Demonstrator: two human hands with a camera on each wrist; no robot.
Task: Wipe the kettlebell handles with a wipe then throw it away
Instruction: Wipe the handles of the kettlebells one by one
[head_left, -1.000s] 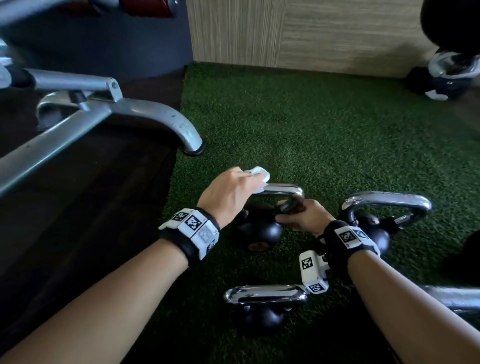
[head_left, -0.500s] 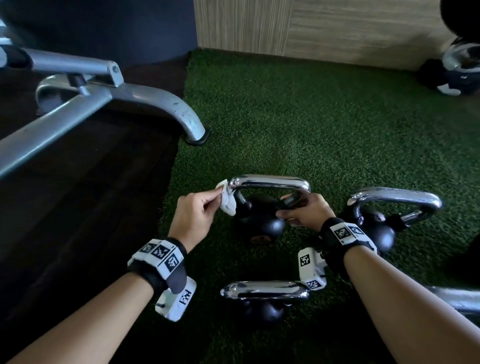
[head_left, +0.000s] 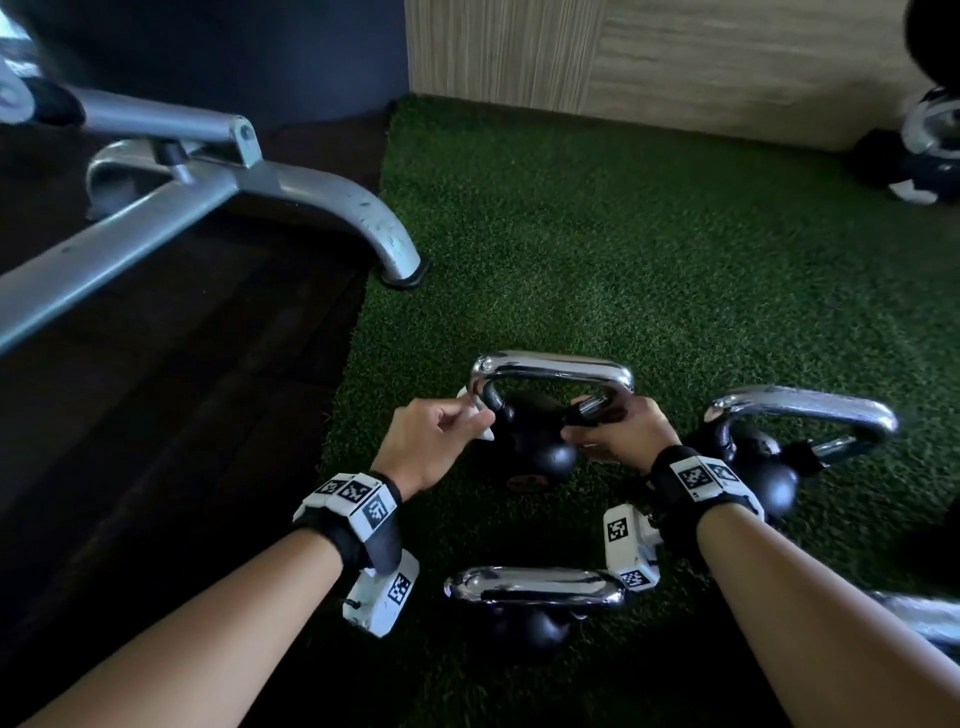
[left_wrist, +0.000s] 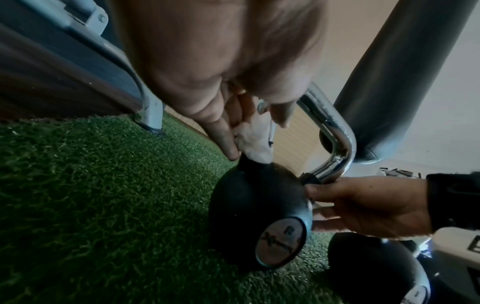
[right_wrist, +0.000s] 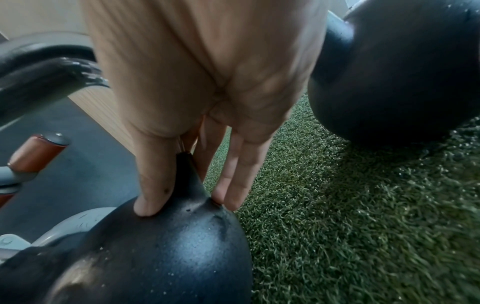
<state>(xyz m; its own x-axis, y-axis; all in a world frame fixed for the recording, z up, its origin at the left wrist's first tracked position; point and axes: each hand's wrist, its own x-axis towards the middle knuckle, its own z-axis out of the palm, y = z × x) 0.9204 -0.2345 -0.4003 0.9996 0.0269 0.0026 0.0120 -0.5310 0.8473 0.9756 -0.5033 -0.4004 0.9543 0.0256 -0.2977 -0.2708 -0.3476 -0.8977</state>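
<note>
White wipe (head_left: 480, 415) pinched in left hand (head_left: 434, 447) against chrome handle (head_left: 550, 370); right hand (head_left: 621, 431) apparently grips its other leg.

Round badge (left_wrist: 280, 242) on kettlebell (left_wrist: 249, 207): script brand mark and one small character above it, both too blurred to read. Wristbands (head_left: 358, 499): coded square markers only.

The kettlebell (head_left: 535, 441) has a black ball and a shiny chrome handle (head_left: 553, 366). The wipe (left_wrist: 255, 142) is white. The turf (head_left: 649, 249) is dark green, the floor (head_left: 171, 395) beside it dark brown. The bench frame (head_left: 291, 192) is grey. The wristbands (head_left: 358, 501) are black with white blocks bearing black-and-white square codes. The wall (head_left: 675, 57) is pale wood-grain.
</note>
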